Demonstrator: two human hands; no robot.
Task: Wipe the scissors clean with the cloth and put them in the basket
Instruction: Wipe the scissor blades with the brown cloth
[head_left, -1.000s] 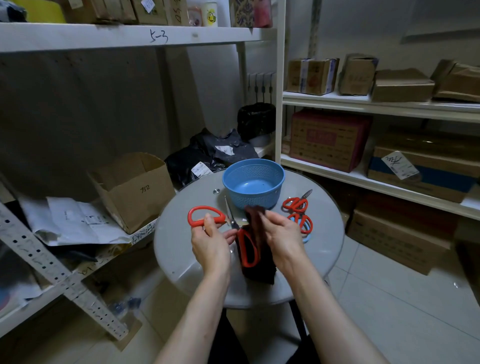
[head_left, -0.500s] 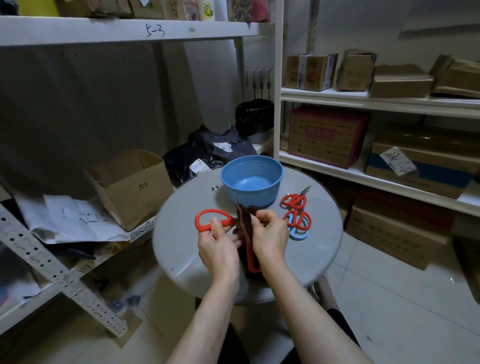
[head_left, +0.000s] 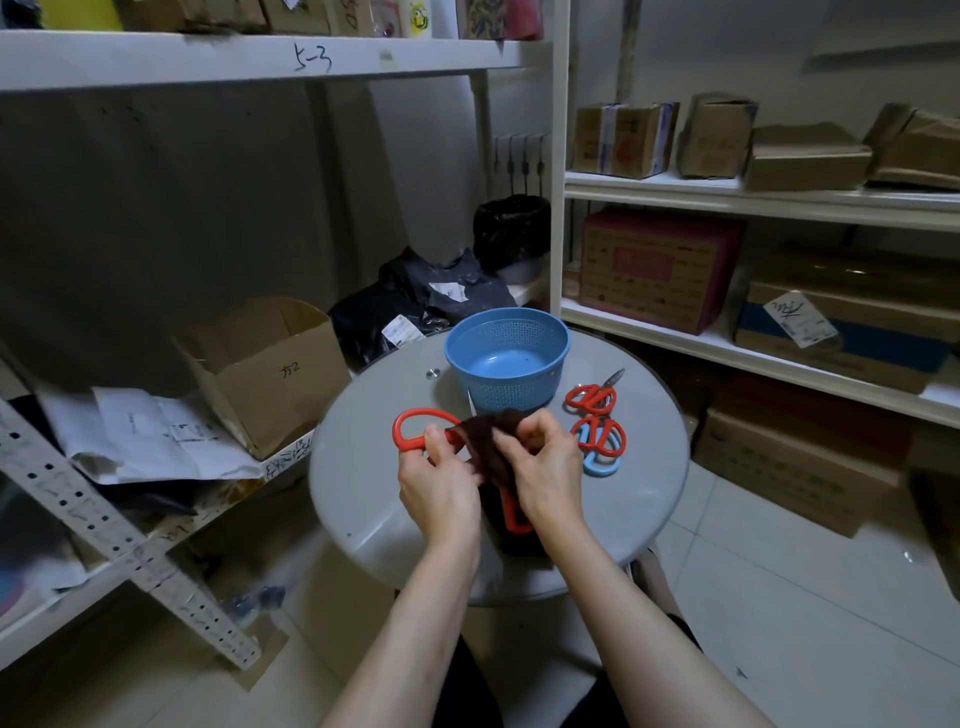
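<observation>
My left hand (head_left: 439, 483) grips a large pair of red-handled scissors (head_left: 415, 428) above the round grey table (head_left: 644, 499); one red loop sticks out left, the other shows below my hands. My right hand (head_left: 545, 467) pinches a dark maroon cloth (head_left: 488, 441) bunched over the blades, so only a short blade tip shows above it. The blue basket (head_left: 506, 358) stands empty at the table's far side. Two smaller pairs lie right of my hands: red scissors (head_left: 592, 397) and red-and-blue scissors (head_left: 600, 444).
An open cardboard box (head_left: 265, 374) and loose papers (head_left: 150, 436) sit on the low shelf at left. Black bags (head_left: 415, 306) lie behind the table. White shelving with boxes (head_left: 660, 270) fills the right side. Tiled floor (head_left: 779, 597) lies to the right.
My hands came together and rose toward the basket. The cloth, hanging beside the scissors before, is now bunched over the blades under my right fingers.
</observation>
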